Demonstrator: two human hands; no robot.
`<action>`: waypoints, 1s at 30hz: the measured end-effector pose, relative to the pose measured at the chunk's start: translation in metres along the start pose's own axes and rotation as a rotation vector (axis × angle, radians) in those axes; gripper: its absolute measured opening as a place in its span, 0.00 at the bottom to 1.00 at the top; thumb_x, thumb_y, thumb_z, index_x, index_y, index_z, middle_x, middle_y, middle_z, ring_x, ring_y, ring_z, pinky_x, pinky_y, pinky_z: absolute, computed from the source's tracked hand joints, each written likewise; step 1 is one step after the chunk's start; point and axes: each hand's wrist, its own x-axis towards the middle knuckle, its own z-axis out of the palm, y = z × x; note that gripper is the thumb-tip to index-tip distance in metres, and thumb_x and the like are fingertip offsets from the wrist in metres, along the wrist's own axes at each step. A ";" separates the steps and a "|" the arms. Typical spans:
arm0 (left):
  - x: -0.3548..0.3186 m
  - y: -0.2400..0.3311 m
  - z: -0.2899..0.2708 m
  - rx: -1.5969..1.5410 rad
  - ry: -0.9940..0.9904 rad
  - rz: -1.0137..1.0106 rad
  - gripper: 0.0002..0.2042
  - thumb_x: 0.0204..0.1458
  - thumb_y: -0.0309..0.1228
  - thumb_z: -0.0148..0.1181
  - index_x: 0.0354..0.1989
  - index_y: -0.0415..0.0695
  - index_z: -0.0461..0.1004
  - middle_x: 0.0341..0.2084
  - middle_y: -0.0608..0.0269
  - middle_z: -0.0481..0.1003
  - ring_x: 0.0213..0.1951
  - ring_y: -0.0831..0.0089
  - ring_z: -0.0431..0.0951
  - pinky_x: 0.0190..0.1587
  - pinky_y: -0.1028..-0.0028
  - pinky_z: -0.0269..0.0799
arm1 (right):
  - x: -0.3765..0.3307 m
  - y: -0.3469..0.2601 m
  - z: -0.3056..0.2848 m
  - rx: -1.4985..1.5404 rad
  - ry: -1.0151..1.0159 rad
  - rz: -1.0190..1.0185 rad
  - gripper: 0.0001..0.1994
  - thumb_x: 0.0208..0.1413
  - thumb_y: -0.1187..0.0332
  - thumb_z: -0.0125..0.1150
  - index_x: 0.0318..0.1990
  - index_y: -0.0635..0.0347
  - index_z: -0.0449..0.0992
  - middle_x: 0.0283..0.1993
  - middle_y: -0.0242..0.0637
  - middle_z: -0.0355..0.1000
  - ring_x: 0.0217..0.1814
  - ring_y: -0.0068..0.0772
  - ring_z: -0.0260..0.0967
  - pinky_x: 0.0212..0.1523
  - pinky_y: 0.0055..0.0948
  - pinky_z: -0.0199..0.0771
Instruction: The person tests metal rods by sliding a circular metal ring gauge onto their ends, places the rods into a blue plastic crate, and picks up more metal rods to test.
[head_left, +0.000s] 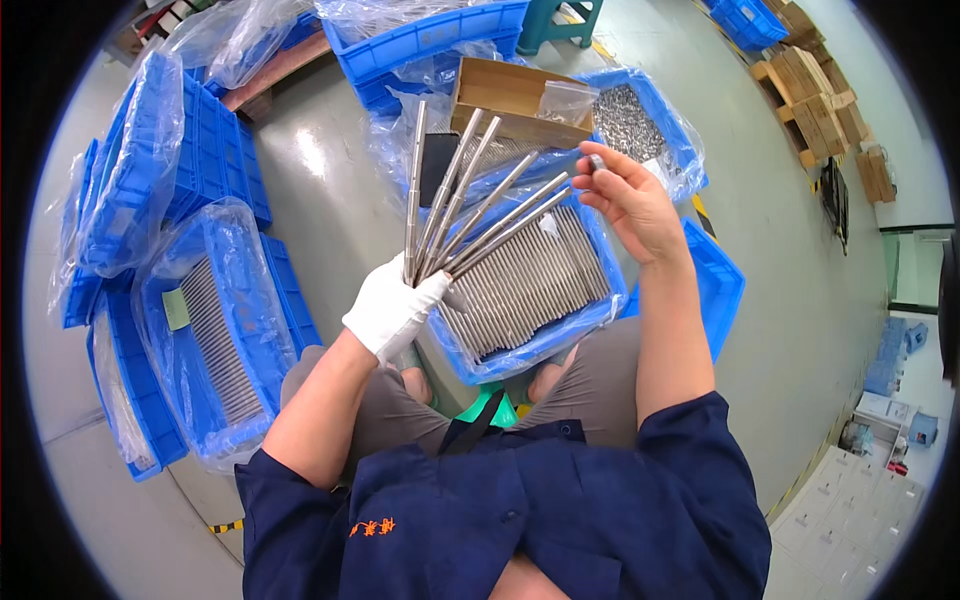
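Blue crates are crowding the seated person on three sides, leaving only a strip of bare grey floor (330, 190) between the left-hand stack and the crate in front of the knees; to the right the floor is lying open toward stacked cardboard boxes (815, 95).

The gloved left hand (392, 308) is gripping a fan of long metal rods (470, 205) by their lower ends, holding them above the front blue crate (560, 340). The rods are slim, silvery and straight, spreading apart toward their tips.

The bare right hand (630, 200) is pinching a small dark metal piece (597, 161) between its fingertips, close to the tip of the outermost rod; whether they are touching is hard to tell.

Plastic liners are veiling the crates' contents, and the rods' lower ends are hiding inside the glove.
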 end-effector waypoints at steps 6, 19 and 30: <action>0.002 -0.003 0.003 0.084 0.046 0.058 0.09 0.47 0.30 0.50 0.33 0.38 0.67 0.22 0.61 0.72 0.27 0.77 0.70 0.35 0.77 0.65 | -0.002 0.003 0.004 0.065 -0.078 0.068 0.15 0.50 0.72 0.51 0.46 0.65 0.65 0.38 0.39 0.68 0.27 0.17 0.65 0.28 0.14 0.68; 0.004 -0.008 0.000 0.086 0.021 0.007 0.09 0.48 0.31 0.48 0.34 0.40 0.66 0.20 0.63 0.75 0.29 0.80 0.71 0.36 0.81 0.64 | -0.010 -0.002 0.012 -0.008 -0.140 0.118 0.14 0.46 0.73 0.56 0.42 0.64 0.67 0.36 0.41 0.70 0.27 0.21 0.67 0.27 0.16 0.70; -0.004 0.004 0.007 0.054 0.033 -0.035 0.10 0.47 0.32 0.49 0.35 0.39 0.67 0.21 0.63 0.75 0.29 0.79 0.72 0.37 0.80 0.64 | -0.006 0.018 0.024 0.228 -0.017 0.017 0.14 0.49 0.73 0.52 0.45 0.64 0.63 0.39 0.43 0.68 0.32 0.26 0.70 0.32 0.20 0.72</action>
